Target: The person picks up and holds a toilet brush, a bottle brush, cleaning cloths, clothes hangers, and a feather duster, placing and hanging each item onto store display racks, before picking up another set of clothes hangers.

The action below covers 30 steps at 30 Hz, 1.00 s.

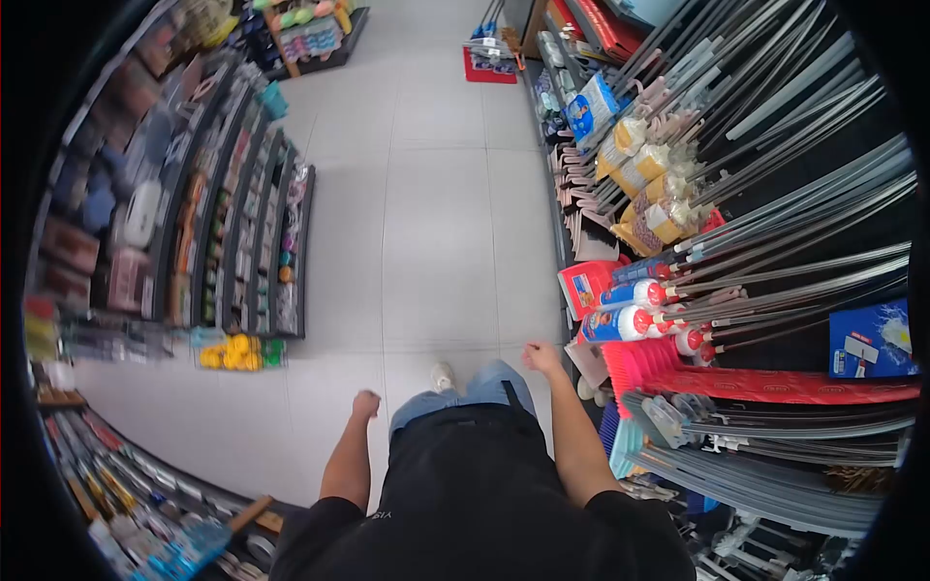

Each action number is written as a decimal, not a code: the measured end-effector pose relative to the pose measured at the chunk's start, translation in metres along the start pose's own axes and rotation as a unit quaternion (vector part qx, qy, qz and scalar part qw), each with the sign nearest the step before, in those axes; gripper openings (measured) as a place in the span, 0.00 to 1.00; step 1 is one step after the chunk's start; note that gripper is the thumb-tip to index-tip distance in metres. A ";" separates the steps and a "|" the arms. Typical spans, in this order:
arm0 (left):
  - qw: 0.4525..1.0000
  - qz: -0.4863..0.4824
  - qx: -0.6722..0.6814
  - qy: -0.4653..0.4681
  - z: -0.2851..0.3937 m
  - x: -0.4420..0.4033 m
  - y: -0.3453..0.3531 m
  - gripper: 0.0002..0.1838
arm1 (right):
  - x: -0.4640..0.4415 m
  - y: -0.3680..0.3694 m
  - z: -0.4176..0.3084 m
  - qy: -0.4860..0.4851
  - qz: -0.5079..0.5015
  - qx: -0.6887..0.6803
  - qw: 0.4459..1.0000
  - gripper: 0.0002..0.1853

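The red pan on the right-hand display carries a small blue-and-white label whose print is too small to read; its labelled face is turned toward the aisle. Just below the red pan and to its right, two blue-and-white packs lie side by side, with dark marks on their blue parts that do not resolve into words. Their long axes run crosswise to the aisle, with the red collars pointing away from it, toward the thin metal poles.

The right hand is below the red pan and slightly left of it, in front of the display, fingers curled loosely inward, with nothing visible in its grasp. The left hand is farther left of the red pan and lower, over the floor, also loosely curled and seemingly holding nothing; how tightly either hand is closed I cannot tell.

Farther right of the red pan, a blue card bears a white panel and a picture of something white and bristly; its lettering is illegible. Below and right of the pan, a red strip repeats a faint oval mark. Above it are yellow-and-clear packs and a blue packet, print blurred. Well below and left of it, the black shirt shows tiny white letters, perhaps beginning "YI".
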<state>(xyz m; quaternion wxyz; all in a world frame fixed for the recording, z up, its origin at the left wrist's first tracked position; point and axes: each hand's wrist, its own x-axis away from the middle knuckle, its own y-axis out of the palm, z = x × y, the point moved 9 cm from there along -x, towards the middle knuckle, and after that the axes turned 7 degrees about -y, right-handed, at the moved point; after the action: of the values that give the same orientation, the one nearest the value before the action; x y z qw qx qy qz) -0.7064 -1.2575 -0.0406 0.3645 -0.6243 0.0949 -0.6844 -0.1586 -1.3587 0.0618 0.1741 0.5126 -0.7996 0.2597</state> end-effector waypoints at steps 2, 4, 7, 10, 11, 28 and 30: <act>0.995 0.070 0.020 0.063 0.099 -0.020 -0.100 0.16 | -0.020 -0.003 0.011 0.054 -0.010 0.018 0.998 0.12; 0.987 0.091 0.054 0.118 0.172 -0.056 -0.166 0.23 | -0.035 -0.011 0.043 0.116 -0.011 0.030 0.993 0.12; 0.985 0.108 0.077 0.110 0.263 -0.094 -0.247 0.27 | -0.057 -0.026 0.107 0.230 -0.024 0.068 0.971 0.11; 0.985 0.112 0.067 0.115 0.307 -0.168 -0.271 0.34 | -0.071 -0.036 0.130 0.334 -0.020 0.061 0.941 0.13; 0.987 0.108 0.047 0.107 0.311 -0.187 -0.278 0.36 | -0.076 -0.036 0.140 0.374 -0.020 0.037 0.927 0.14; 0.986 0.066 0.146 -0.039 0.338 -0.340 -0.328 0.11 | -0.697 0.033 -0.415 -0.049 -0.061 0.224 0.971 0.13; 0.989 0.076 0.124 -0.035 0.350 -0.377 -0.356 0.11 | -0.754 0.050 -0.471 -0.064 -0.027 0.186 0.980 0.12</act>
<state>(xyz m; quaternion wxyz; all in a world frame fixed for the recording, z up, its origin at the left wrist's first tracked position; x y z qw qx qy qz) -0.5357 -0.6556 -0.0576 0.4931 -0.5891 0.0433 -0.6387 0.1131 -0.5120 0.0185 0.0312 0.5734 -0.7325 0.3655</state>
